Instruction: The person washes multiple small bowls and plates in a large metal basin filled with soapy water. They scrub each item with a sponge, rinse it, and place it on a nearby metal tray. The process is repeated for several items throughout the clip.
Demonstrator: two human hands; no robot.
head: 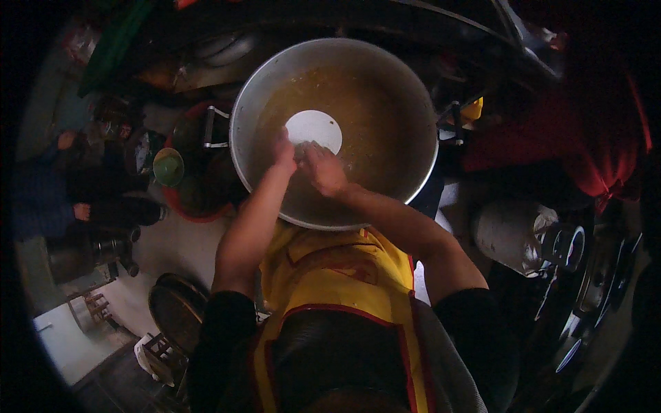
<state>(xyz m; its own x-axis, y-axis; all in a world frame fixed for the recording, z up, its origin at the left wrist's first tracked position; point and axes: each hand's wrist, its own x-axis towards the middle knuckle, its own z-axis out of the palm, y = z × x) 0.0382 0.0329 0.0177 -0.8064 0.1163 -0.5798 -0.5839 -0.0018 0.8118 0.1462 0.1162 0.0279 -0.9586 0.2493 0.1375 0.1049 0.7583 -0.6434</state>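
A large metal pot (242,93) with two side handles stands before me, holding murky brownish liquid (382,118). Inside it, a white round plate (320,124) with a small dark spot is tilted near the pot's middle. At the plate's left edge, my left hand (284,151) grips the rim. My right hand (326,169) lies over the near edge with its fingers on the plate. Something greyish shows by the right fingertips, too blurred to name. The plate's near edge is hidden behind the hands.
Left of the pot are a red-rimmed tub (199,214) and a green bowl (168,167). Another person's hand (81,211) shows at far left. A round dark tray or tabletop (175,310) stands lower left. A white sack (506,232) and red cloth (537,139) are at right.
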